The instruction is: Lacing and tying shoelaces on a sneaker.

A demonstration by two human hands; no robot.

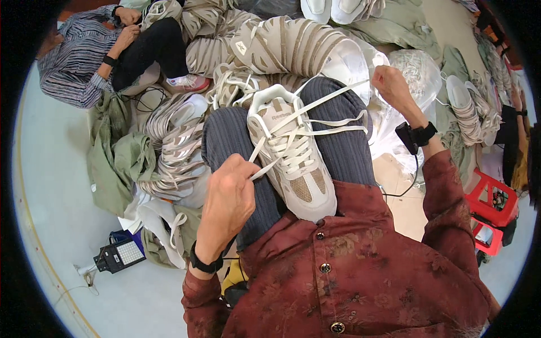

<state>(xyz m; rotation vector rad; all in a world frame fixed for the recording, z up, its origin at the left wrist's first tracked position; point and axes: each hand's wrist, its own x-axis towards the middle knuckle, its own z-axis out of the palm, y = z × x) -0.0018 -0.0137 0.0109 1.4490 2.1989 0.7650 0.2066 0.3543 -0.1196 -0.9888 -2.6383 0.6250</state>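
A beige and white sneaker (pixel 313 186) rests on my lap between my thighs, its toe toward my belly. Cream shoelaces (pixel 297 153) criss-cross its tongue. My left hand (pixel 230 188) is closed at the shoe's left side, pinching lace that runs back to the eyelets. Off to the upper right, my right hand (pixel 390 85) is closed on a lace pulled taut from the shoe's upper eyelets. Other loose lace strands trail over my right thigh.
Stacked beige sneakers (pixel 293 45) lie beyond my knees, with more nested shoes (pixel 177 152) at left on green cloth (pixel 115 160). A clear plastic bag (pixel 417 73) and a red stool (pixel 493 197) are at right. Another person (pixel 84 62) handles a shoe at upper left.
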